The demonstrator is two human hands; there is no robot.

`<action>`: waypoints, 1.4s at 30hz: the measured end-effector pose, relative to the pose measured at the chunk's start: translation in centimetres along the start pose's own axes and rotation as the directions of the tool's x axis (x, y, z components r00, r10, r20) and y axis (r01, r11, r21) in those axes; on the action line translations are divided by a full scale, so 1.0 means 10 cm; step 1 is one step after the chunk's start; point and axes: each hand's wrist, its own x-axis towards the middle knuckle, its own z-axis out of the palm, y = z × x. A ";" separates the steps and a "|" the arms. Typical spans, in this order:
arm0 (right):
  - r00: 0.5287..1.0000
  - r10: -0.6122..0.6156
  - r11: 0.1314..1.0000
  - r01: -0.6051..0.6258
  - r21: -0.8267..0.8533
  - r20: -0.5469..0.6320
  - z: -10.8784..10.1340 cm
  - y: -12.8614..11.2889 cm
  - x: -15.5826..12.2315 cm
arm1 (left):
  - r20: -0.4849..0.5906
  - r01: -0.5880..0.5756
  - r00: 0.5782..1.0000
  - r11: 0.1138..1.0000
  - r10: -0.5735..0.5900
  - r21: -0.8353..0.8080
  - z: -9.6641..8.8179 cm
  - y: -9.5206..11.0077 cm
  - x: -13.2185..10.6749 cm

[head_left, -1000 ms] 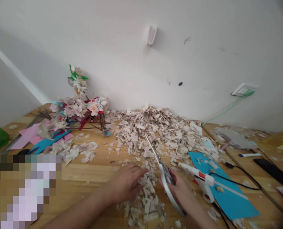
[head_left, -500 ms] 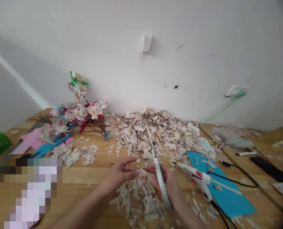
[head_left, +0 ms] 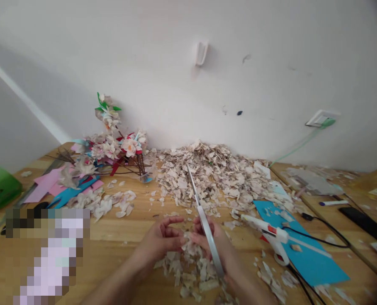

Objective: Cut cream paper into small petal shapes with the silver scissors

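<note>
While the right hand carries the scissors, its fingers also come close to a pale petal in front of the person. The left hand has thumb and index finger narrow at the tips, and it appears to pinch this petal; whether the right fingertips grip it too, I cannot tell. The petal is between both hands, just above a small heap of similar pieces on the bench. The scissors point away, toward the large pile of dry petals.

In my judgement, the petal is very light, thin and rather brittle, so it can tear or crumble under strong pressure. It is best taken softly by its edge, with two fingertips. The scissors should be stiff and heavier, and their smooth handle suits a firm hold in the palm.
</note>
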 end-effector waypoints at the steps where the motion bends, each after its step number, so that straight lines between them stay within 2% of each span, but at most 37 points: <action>1: 1.000 0.013 0.999 -0.014 0.030 0.028 0.00 -0.01 -0.01 | 0.020 0.008 1.000 1.000 -0.008 -0.023 0.00 0.02 -0.02; 7: 0.976 0.033 0.982 -0.073 0.177 0.215 -0.03 0.06 -0.04 | 0.041 0.060 0.998 0.992 -0.056 -0.108 0.01 0.11 -0.09; 10: 0.974 0.018 0.978 -0.064 0.199 0.224 -0.03 0.08 -0.04 | 0.053 0.063 0.997 0.990 -0.056 -0.127 0.02 0.12 -0.10; 15: 0.985 0.004 0.986 -0.033 0.163 0.174 -0.05 0.07 -0.03 | 0.081 0.070 0.995 0.993 -0.062 -0.096 0.00 0.11 -0.09; 20: 0.975 -0.002 0.970 -0.052 0.239 0.220 -0.08 0.09 0.00 | 0.031 0.072 0.997 0.994 -0.070 -0.077 -0.01 0.09 -0.07; 25: 0.964 0.007 0.967 -0.074 0.245 0.266 -0.08 0.11 0.00 | 0.066 0.073 0.996 0.993 -0.067 -0.092 -0.01 0.09 -0.09; 31: 0.961 -0.045 0.981 -0.009 0.192 0.274 -0.11 0.13 0.02 | 0.074 0.062 0.996 0.992 -0.054 -0.111 -0.03 0.11 -0.09; 34: 0.961 -0.032 0.994 0.002 0.108 0.276 -0.15 0.08 0.02 | 0.067 0.044 0.997 0.993 -0.037 -0.111 -0.04 0.09 -0.07; 37: 0.969 -0.005 1.000 0.006 -0.003 0.249 -0.16 0.03 0.01 | 0.054 0.035 0.998 0.993 -0.029 -0.110 -0.04 0.08 -0.07; 42: 0.985 -0.026 0.987 0.052 -0.153 0.168 -0.11 -0.06 -0.03 | 0.017 0.023 1.000 0.994 -0.021 -0.110 0.00 0.12 -0.09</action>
